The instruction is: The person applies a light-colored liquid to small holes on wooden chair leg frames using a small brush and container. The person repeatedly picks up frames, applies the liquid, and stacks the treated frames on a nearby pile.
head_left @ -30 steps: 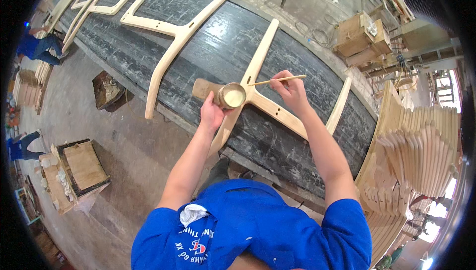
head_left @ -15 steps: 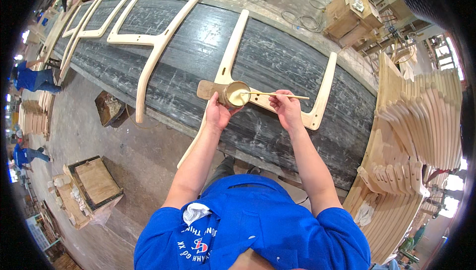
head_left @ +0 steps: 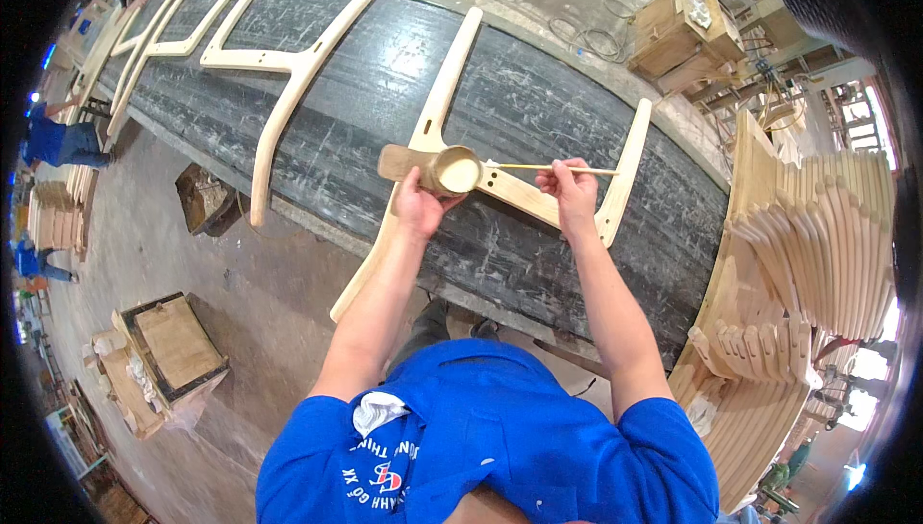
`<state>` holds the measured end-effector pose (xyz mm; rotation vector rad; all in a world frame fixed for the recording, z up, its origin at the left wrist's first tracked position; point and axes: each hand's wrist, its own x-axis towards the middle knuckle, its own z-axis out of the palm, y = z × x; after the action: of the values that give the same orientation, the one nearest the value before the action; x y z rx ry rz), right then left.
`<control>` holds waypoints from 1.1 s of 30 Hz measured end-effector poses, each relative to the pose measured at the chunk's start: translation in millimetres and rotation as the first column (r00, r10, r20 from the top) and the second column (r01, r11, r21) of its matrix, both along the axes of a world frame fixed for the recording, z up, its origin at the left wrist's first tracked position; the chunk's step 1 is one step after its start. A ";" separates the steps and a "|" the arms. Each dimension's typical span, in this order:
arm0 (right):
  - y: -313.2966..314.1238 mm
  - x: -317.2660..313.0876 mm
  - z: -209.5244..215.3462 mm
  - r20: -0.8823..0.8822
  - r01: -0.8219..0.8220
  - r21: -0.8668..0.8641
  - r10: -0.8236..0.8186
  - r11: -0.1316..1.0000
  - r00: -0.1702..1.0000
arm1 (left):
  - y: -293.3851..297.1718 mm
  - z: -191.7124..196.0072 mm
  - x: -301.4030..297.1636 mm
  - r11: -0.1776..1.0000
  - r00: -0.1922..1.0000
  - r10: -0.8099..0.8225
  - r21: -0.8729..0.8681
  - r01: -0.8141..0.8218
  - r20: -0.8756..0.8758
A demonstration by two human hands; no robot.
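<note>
My left hand (head_left: 420,210) is closed around a small round cup (head_left: 442,168) of cream-coloured, glue-like liquid. A flat brown wooden piece (head_left: 396,162) sticks out at the cup's left side; whether it is the cup's handle I cannot tell. Between the fingertips of my right hand (head_left: 573,193) is a thin wooden stick (head_left: 598,171), lying nearly level. Its whitish tip is just right of the cup's rim, over or close to small dark holes in a pale wooden chair frame (head_left: 527,197). That frame lies on the table under both hands and is partly hidden by the cup and my left arm.
More wooden frames (head_left: 300,64) lie along the long dark table (head_left: 365,135) to the left. Stacked curved wooden parts (head_left: 817,245) stand at the right. Boxes (head_left: 178,346) sit on the floor at lower left, and a person in blue (head_left: 58,139) is at far left.
The stick has come out of the cup and moved right, its tip now beside the rim. My right hand shifted right with it; the left hand still holds the cup.
</note>
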<state>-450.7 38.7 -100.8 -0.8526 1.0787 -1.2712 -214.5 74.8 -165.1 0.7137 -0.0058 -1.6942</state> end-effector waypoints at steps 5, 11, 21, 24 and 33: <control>-6.0 2.7 -4.2 -0.604 -0.213 -0.183 0.061 0.960 0.795 | 21.1 -5.5 33.5 0.995 0.994 0.101 -0.016 -0.101 -0.031; -10.0 16.0 -14.2 -0.790 -0.411 -0.233 0.075 0.881 0.609 | 46.4 -11.4 53.4 0.982 0.980 0.189 0.041 -0.186 -0.057; -25.8 8.4 -15.9 -0.801 -0.445 -0.239 0.083 0.863 0.593 | 59.0 -16.6 52.1 0.981 0.977 0.196 0.011 -0.196 -0.079; -29.1 6.8 -18.5 -0.795 -0.443 -0.232 0.093 0.866 0.599 | 62.3 -19.1 45.6 0.982 0.981 0.188 0.004 -0.188 -0.038; -56.6 2.9 -4.8 -0.956 -0.904 -0.186 0.140 0.386 0.257 | 67.1 -20.7 32.4 0.981 0.981 0.191 0.032 -0.190 -0.031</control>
<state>-447.7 -18.0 -105.6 -2.5255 0.6522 -0.4346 -182.1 141.8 -185.8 0.6852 0.1080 -1.5246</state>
